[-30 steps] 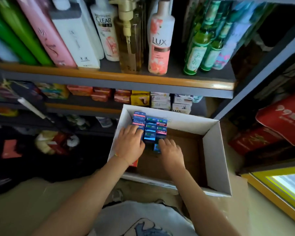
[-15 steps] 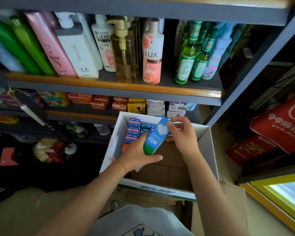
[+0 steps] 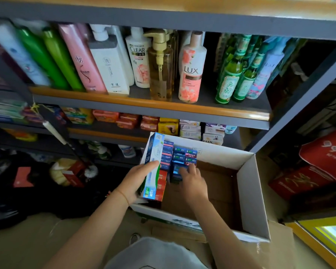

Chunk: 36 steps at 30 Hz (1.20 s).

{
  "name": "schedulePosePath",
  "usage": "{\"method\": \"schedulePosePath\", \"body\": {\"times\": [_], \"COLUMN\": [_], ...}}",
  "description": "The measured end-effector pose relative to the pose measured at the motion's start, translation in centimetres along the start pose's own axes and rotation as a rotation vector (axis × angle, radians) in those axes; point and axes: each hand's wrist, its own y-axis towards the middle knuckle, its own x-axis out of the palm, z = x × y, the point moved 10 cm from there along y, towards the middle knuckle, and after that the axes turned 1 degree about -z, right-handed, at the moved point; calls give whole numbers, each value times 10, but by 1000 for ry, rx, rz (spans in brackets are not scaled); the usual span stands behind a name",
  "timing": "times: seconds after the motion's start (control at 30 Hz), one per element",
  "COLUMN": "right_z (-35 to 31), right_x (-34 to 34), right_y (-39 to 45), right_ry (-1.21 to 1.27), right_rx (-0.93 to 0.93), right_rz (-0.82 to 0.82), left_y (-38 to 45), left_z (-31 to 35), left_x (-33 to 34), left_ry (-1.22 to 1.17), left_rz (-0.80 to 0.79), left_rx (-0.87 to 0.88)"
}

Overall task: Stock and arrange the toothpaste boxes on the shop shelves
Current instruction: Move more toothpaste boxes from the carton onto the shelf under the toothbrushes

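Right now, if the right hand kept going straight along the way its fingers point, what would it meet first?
The right hand points into the cardboard carton at the stacked toothpaste boxes. Its fingertips look to be at the blue boxes already, so it would likely meet those first, though depth is unclear.

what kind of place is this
Most likely a small shop's toiletries aisle: grey metal shelves carry shampoo and body-wash bottles, stacked soap boxes sit below, and a white cardboard carton holds toothpaste boxes.

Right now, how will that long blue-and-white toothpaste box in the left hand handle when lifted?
The long blue-and-white toothpaste box probably stays stiff: its edges look straight in the left hand. Likely light, since one hand holds it. Flat sides shouldn't roll.
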Motion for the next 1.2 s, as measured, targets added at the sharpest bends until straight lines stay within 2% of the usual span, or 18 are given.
{"method": "schedulePosePath", "body": {"times": [0.13, 0.3, 0.5, 0.7, 0.83, 1.07, 1.2], "right_z": [-2, 11, 32, 12, -45, -235, -345], "right_x": [11, -3, -67, -154, -149, -62, -18], "right_y": [-2, -4, -9, -31, -28, -15, -9], "right_ry": [-77, 48, 544, 1001, 1290, 1262, 1237], "right_rx": [-56, -23, 42, 40, 112, 160, 163], "right_rz": [-21, 66, 228, 467, 394, 272, 214], "left_y": [-5, -10, -26, -29, -45, -101, -127], "left_z": [2, 11, 5, 7, 21, 40, 39], "left_x": [-1, 8, 30, 10, -23, -166, -276], "left_ry": [113, 65, -292, -272, -232, -254, -192], "left_rz": [11, -30, -211, -215, -215, -226, -123], "left_rx": [36, 102, -7, -12, 42, 190, 235]}}
